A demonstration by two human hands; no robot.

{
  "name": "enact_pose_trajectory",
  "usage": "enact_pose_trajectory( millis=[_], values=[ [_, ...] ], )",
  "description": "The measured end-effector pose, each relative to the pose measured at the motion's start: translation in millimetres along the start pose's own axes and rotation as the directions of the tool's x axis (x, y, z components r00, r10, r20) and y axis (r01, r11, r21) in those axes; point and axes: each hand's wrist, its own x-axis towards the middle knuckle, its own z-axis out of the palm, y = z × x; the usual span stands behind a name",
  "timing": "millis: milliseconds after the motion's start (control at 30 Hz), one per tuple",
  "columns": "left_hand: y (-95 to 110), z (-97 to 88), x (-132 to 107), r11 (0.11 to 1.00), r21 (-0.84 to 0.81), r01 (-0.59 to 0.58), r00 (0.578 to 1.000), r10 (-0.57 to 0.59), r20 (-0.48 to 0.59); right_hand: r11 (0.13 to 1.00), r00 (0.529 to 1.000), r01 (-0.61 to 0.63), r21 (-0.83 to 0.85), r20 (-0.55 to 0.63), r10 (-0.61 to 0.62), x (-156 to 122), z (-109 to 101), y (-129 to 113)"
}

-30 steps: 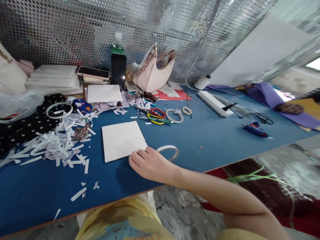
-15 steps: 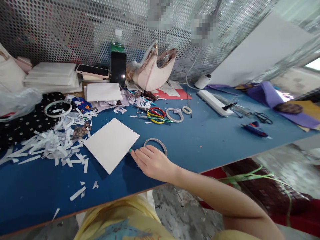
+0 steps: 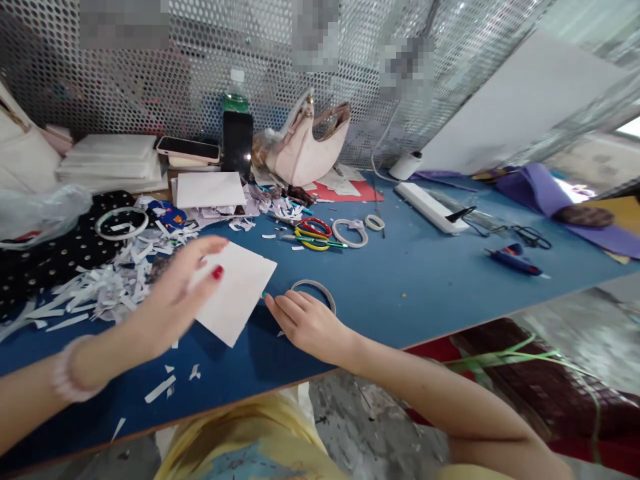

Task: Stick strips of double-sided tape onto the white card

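A white square card (image 3: 239,288) lies turned at an angle on the blue table (image 3: 425,280). My left hand (image 3: 177,293) hovers over the card's left part, fingers stretched out and blurred by motion, holding nothing. My right hand (image 3: 305,322) rests on the table just right of the card, fingers loosely curled beside a roll of tape (image 3: 315,291), which it touches at its near edge. Nothing shows between its fingers.
A heap of white paper strips (image 3: 105,287) covers the table's left. Behind lie red and yellow scissors (image 3: 313,233), tape rings (image 3: 350,231), a power strip (image 3: 430,207), a pink bag (image 3: 305,143), a phone (image 3: 187,148), stacked white boards (image 3: 113,157) and a blue tool (image 3: 515,260).
My left hand has come into view from the left and reached over the card. Earlier the right hand turned the card and slid the tape roll leftward.
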Motion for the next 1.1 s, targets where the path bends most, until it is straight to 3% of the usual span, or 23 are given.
enact_pose_trajectory(
  millis=[200,333,400,467,567,667,733,800,867,933,1100],
  values=[
    [-4.1,32.8,-10.6,0.934,0.322,-0.152,0.981,0.102,0.168,0.998,1.000,-0.005,0.063,0.027,0.004,0.3,-2.4,2.9],
    [-8.7,29.7,-10.3,0.931,0.311,-0.192,0.965,0.122,0.231,0.983,1.000,-0.029,0.180,0.001,0.029,-6.4,-3.1,8.0],
    [-12.3,26.0,-8.0,0.930,0.298,-0.214,0.956,0.137,0.260,0.947,0.994,-0.094,0.307,-0.028,0.108,-11.9,-3.5,9.9],
    [-15.8,22.9,-5.1,0.929,0.285,-0.237,0.947,0.155,0.282,0.858,0.967,-0.222,0.464,-0.007,0.254,-17.4,-5.4,11.1],
    [-20.5,18.3,-0.5,0.922,0.266,-0.281,0.926,0.188,0.327,0.646,0.881,-0.433,0.629,0.144,0.451,-23.6,-12.2,15.4],
    [-25.5,13.4,2.9,0.915,0.231,-0.330,0.894,0.225,0.387,0.479,0.795,-0.552,0.683,0.257,0.549,-25.6,-17.9,31.3],
    [-29.2,10.2,4.5,0.910,0.218,-0.354,0.874,0.238,0.424,0.435,0.746,-0.596,0.675,0.266,0.610,-24.5,-15.2,51.8],
    [-32.6,7.4,5.7,0.903,0.219,-0.371,0.859,0.244,0.450,0.506,0.729,-0.620,0.599,0.201,0.655,-21.7,-4.9,78.7],
    [-35.4,5.3,6.6,0.896,0.220,-0.386,0.849,0.252,0.464,0.654,0.771,-0.613,0.444,0.158,0.616,-18.2,12.0,107.0],
    [-37.9,4.2,7.2,0.888,0.223,-0.402,0.844,0.264,0.467,0.736,0.797,-0.603,0.308,0.202,0.569,-15.1,31.5,130.4],
    [-43.7,6.8,6.6,0.856,0.251,-0.452,0.825,0.294,0.483,0.749,0.798,-0.600,0.280,0.277,0.535,-14.0,65.2,150.0]
  ],
)
